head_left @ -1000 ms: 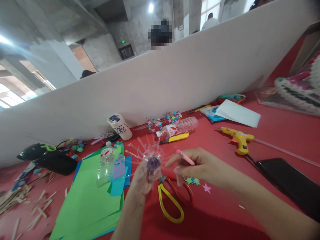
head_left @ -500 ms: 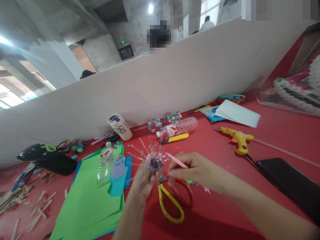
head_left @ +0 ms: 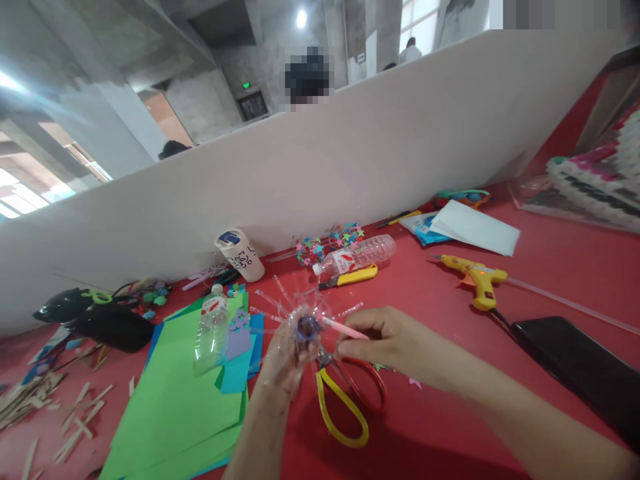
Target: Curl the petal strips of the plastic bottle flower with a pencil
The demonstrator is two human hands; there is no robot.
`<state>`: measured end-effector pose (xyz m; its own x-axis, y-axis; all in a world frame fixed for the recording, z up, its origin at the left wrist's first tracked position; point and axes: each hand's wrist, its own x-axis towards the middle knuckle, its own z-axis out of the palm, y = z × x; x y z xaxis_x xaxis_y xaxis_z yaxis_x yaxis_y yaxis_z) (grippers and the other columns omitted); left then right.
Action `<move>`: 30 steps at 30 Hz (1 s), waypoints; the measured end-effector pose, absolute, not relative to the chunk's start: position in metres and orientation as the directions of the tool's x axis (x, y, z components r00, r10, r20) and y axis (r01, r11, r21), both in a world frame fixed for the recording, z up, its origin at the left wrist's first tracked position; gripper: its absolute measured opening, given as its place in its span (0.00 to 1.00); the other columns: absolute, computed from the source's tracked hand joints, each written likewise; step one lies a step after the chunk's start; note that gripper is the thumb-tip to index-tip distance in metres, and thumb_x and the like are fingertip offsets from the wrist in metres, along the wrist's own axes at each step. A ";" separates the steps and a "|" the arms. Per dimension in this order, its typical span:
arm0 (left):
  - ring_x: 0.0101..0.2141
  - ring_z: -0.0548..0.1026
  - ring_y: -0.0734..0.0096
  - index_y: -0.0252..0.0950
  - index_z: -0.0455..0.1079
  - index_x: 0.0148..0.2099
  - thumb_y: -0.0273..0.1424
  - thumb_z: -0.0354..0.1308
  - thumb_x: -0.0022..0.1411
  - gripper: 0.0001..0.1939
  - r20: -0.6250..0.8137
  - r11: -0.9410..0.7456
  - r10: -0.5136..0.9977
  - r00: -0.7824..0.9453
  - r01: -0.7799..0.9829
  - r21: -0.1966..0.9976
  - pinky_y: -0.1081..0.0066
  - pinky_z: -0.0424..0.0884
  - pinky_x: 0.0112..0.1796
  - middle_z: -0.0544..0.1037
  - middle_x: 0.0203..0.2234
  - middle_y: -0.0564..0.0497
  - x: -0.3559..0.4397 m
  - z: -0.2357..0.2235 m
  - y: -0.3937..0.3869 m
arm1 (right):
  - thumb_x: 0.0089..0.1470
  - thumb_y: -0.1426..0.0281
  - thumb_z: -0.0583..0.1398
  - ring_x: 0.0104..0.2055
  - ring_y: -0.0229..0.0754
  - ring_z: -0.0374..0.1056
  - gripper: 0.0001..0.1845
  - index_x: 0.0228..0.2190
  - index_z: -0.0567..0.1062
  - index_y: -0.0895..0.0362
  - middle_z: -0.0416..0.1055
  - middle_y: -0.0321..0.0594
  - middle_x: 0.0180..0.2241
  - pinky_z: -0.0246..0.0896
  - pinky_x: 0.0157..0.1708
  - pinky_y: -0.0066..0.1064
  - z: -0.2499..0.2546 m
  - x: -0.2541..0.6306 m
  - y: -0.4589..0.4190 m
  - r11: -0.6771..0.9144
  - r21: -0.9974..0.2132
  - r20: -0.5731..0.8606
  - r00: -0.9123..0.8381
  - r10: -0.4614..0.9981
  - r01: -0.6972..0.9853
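My left hand [head_left: 287,360] is closed around the neck of a cut plastic bottle top [head_left: 307,327], its mouth facing me and its clear strips fanned outward. Between the thumb and fingers of my right hand [head_left: 375,337] is a pink pencil [head_left: 345,327]. The pencil's tip end reaches the strips beside the bottle neck; whether it touches them I cannot tell. Under my hands lie scissors [head_left: 343,427] with one yellow and one red handle, their blades mostly hidden. Star cut-outs [head_left: 415,383] lie partly behind my right hand.
Behind are a lying plastic bottle [head_left: 367,253], a yellow utility knife [head_left: 356,275] and a white paper cup [head_left: 240,255]. A second bottle [head_left: 211,333] rests on green sheets [head_left: 175,400] at left. Rightward lie a yellow glue gun [head_left: 477,277] and a black phone-like slab [head_left: 575,367]. A white partition [head_left: 300,173] closes the back.
My right hand has moved left and brought the pencil to the strips near the bottle neck. My left hand keeps its hold on the bottle top, shifting only slightly.
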<state>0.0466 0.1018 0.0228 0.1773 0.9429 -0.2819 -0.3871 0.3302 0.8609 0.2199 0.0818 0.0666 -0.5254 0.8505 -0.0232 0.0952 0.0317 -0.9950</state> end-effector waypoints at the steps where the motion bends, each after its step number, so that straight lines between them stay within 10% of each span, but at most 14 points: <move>1: 0.13 0.56 0.86 0.32 0.65 0.24 0.37 0.58 0.47 0.12 -0.274 0.321 0.946 0.175 -0.372 0.871 0.82 0.46 0.13 0.64 0.13 0.56 0.046 0.022 0.102 | 0.48 0.72 0.57 0.19 0.28 0.48 0.08 0.20 0.69 0.59 0.54 0.27 0.16 0.41 0.18 0.23 0.067 0.220 0.082 0.020 -0.996 -0.029 -0.520 0.854 0.089; 13: 0.17 0.61 0.82 0.31 0.68 0.29 0.33 0.64 0.42 0.12 -0.164 0.249 0.959 0.232 -0.410 0.878 0.81 0.53 0.15 0.67 0.17 0.53 0.040 0.006 0.102 | 0.47 0.70 0.59 0.26 0.33 0.63 0.04 0.29 0.70 0.57 0.66 0.32 0.23 0.56 0.26 0.23 0.063 0.218 0.081 -0.054 -0.998 -0.057 -0.467 0.882 0.020; 30: 0.16 0.64 0.80 0.33 0.67 0.32 0.32 0.61 0.43 0.12 -0.253 0.292 0.956 0.148 -0.440 0.849 0.80 0.58 0.17 0.72 0.20 0.51 0.041 0.013 0.100 | 0.47 0.73 0.58 0.22 0.30 0.61 0.03 0.28 0.67 0.58 0.67 0.31 0.21 0.50 0.19 0.20 0.066 0.219 0.078 -0.161 -0.987 -0.138 -0.507 0.851 -0.001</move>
<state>0.0410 0.1001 0.0132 0.1477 0.9562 -0.2527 -0.4403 0.2923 0.8489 0.2191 0.0784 0.0661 -0.5067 0.8510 -0.1383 -0.0008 -0.1609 -0.9870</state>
